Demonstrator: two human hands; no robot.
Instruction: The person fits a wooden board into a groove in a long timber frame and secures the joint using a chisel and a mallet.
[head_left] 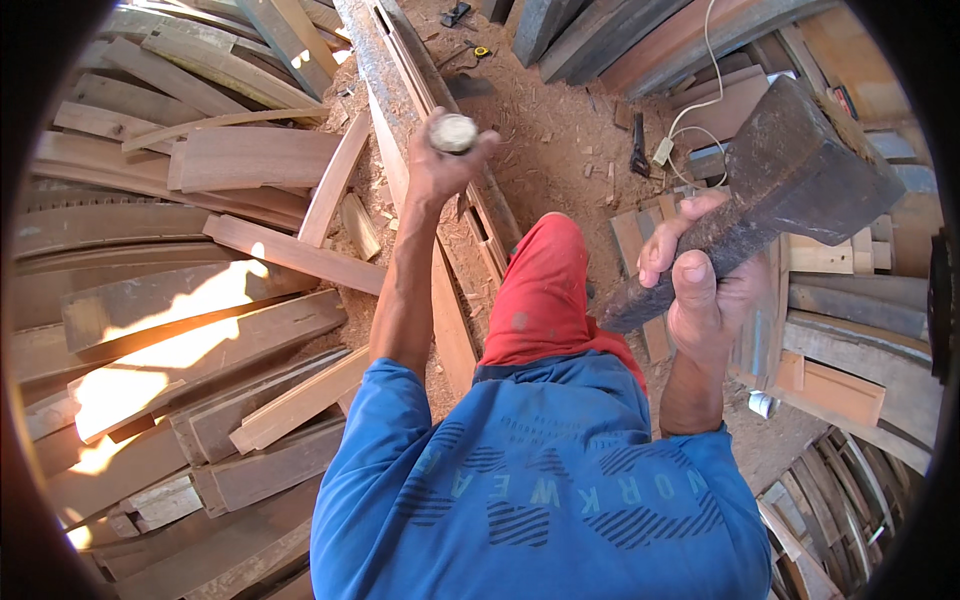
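My left hand (447, 170) is closed around an upright chisel (453, 133), seen end-on from its pale, round, worn handle top. Its blade is mostly hidden below the hand. Beneath runs a long wooden beam (487, 235) with narrow slots cut along it, extending away from me. On the right, my right hand (715, 290) grips the dark handle of a large wooden mallet (815, 165). The blocky mallet head is raised at the upper right, well apart from the chisel. Whether the chisel tip touches the beam I cannot tell.
Stacked boards (255, 160) fill the left side, and more timber (850, 375) lies at the right. A yellow tape measure (481, 51), a dark tool (639, 145) and a white cord (712, 60) are beyond the beam. Wood shavings (560, 140) cover the floor.
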